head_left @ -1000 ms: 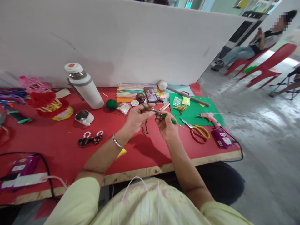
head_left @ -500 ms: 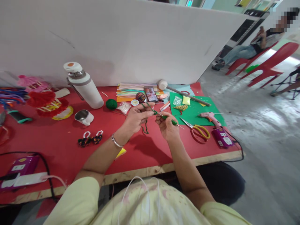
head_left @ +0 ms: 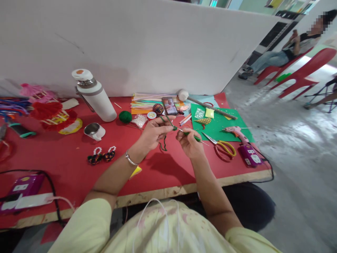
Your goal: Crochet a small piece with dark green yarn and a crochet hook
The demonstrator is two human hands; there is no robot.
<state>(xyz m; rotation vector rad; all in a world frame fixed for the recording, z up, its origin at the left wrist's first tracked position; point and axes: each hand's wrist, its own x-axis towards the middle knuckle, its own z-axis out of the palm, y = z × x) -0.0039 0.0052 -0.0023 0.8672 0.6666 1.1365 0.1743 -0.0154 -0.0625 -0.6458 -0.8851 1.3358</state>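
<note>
Yarn (head_left: 174,128), dark green, gathered in a small worked piece at the fingertips of the left hand (head_left: 154,136); thumb and forefinger pinched together on it, a strand drawn up over the raised fingers, a loose tail dangling below the grip above the red table (head_left: 65,151). Right hand (head_left: 191,146) closed round a hook (head_left: 197,138) with a green handle, thumb and fingers tight on it; thin metal shaft aims left at the worked piece, its tip at or just beside the stitches, too small to tell if it is through a loop. Other metal end pokes out right of the grip. Bracelet (head_left: 131,158) on the left wrist. Just beyond the left hand: round tin (head_left: 152,115), multicoloured yarn ball (head_left: 158,109), bag of white beads (head_left: 139,121), and left of that a green yarn ball (head_left: 125,117). Phone (head_left: 170,106) straight beyond the pinch, screen up. Right of the right hand: scissors (head_left: 217,143), blades slanting toward it, then a pink glue gun (head_left: 236,132), partly on a green sheet (head_left: 218,130). Well left of the grip: white cup (head_left: 98,134), tall bottle (head_left: 98,100) behind it, two dark bows (head_left: 95,160) with bead loops nearer the body.
</note>
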